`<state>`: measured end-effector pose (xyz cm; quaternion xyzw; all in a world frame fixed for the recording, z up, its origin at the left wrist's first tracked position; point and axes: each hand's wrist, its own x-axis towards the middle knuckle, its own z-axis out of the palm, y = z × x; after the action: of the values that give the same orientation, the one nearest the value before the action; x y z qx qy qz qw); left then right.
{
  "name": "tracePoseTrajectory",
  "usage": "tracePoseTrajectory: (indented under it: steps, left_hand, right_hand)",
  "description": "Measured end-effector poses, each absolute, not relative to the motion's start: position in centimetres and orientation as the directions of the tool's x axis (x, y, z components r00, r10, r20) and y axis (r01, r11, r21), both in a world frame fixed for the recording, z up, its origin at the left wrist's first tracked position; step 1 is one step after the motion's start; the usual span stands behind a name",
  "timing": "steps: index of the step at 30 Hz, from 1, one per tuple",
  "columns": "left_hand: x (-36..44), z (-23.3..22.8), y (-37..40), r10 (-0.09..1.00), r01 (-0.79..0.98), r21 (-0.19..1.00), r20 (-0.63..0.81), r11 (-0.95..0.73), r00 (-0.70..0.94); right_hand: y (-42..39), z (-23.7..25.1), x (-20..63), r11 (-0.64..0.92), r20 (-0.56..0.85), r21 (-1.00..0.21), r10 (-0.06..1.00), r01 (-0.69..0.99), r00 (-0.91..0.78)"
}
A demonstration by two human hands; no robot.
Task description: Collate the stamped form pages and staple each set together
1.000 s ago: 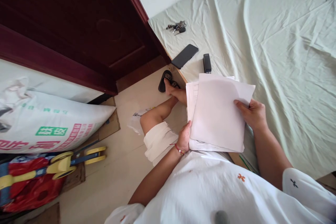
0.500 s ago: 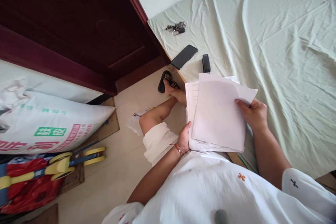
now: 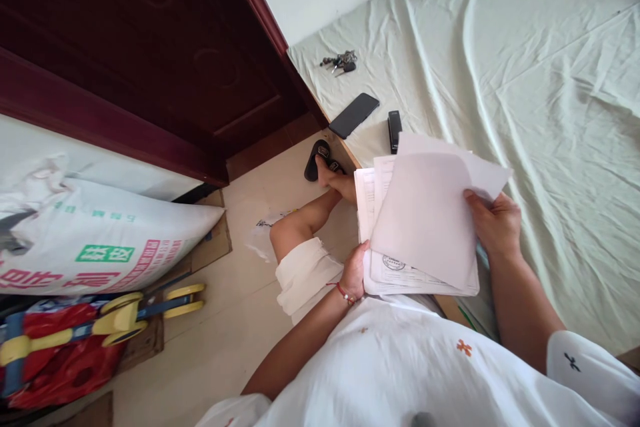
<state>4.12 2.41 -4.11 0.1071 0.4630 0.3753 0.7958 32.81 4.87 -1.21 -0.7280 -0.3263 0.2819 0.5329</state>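
A stack of printed papers point(image 3: 367, 203) rests over my lap, with a round black stamp showing near its lower edge. My left hand point(image 3: 355, 270) grips the stack at its lower left edge, thumb on top and the other fingers hidden beneath. Over the stack lies a blank-faced sheet of paper point(image 3: 425, 213), tilted to the right. My right hand point(image 3: 495, 223) pinches this sheet at its right edge, the thumb on its face and the fingers behind. Whether more than one sheet is in that pinch I cannot tell.
On the bed's pale green sheet point(image 3: 545, 113) lie a black stapler-like object point(image 3: 395, 130), a dark phone point(image 3: 354, 115) and a bunch of keys point(image 3: 341, 62). A dark red door point(image 3: 150, 47) stands at left. A white printed sack point(image 3: 125, 233) and a yellow-blue ride-on toy point(image 3: 120, 320) are below it.
My right hand has drawn the top sheet to the right and turned it slightly. More printed pages and the round stamp now show beneath. My left hand keeps its hold.
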Motion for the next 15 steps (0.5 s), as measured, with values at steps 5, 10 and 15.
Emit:
tracePoseTrajectory:
  steps: [5,10,15]
  left_hand:
    - [4.1,-4.2,2.0,0.857,-0.357,0.784,-0.501,0.509,0.123]
    - [4.0,-3.3,2.1,0.899,-0.204,0.878,-0.406,0.433,0.162]
    - [3.6,-2.6,2.5,0.895,-0.153,0.886,-0.414,0.438,0.164]
  right_hand:
    - [5.1,0.1,32.7,-0.209,-0.170,-0.977,0.693,-0.031,0.701]
    - [5.3,1.0,33.1,-0.107,-0.307,-0.947,0.577,-0.302,0.757]
    - [5.5,1.5,33.9,-0.119,-0.416,-0.898,0.543,-0.423,0.729]
